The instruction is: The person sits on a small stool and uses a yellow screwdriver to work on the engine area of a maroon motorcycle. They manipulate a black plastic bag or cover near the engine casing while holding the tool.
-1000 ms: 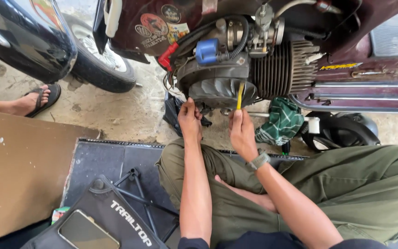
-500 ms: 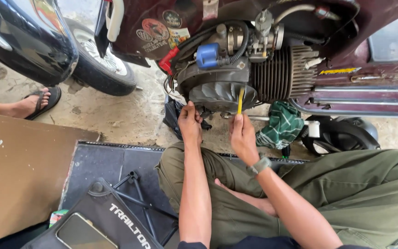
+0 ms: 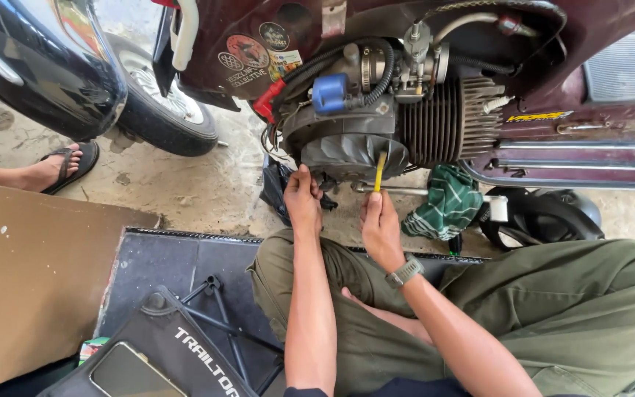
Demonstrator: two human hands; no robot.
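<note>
A dark red scooter lies on its side with its engine (image 3: pixel 376 125) exposed: finned cylinder, black fan cover, blue part. My left hand (image 3: pixel 303 197) reaches under the fan cover, fingers bent against the engine's lower edge; what it grips is hidden. My right hand (image 3: pixel 381 224), with a watch on the wrist, holds a yellow-handled tool (image 3: pixel 380 170) pointing up at the bottom of the fan cover. A metal rod (image 3: pixel 398 190) runs sideways just behind the tool. I sit cross-legged in olive trousers.
A green striped rag (image 3: pixel 446 202) lies right of my hands, by a small black wheel (image 3: pixel 538 217). Another scooter's tyre (image 3: pixel 159 110) stands at the left. A person's sandalled foot (image 3: pixel 56 167) is far left. A black mat (image 3: pixel 178 272), a black case with a phone (image 3: pixel 130 371) and brown board (image 3: pixel 31 272) lie near me.
Both hands stay at the engine's underside; the view has shifted slightly. The yellow tool remains upright against the fan cover.
</note>
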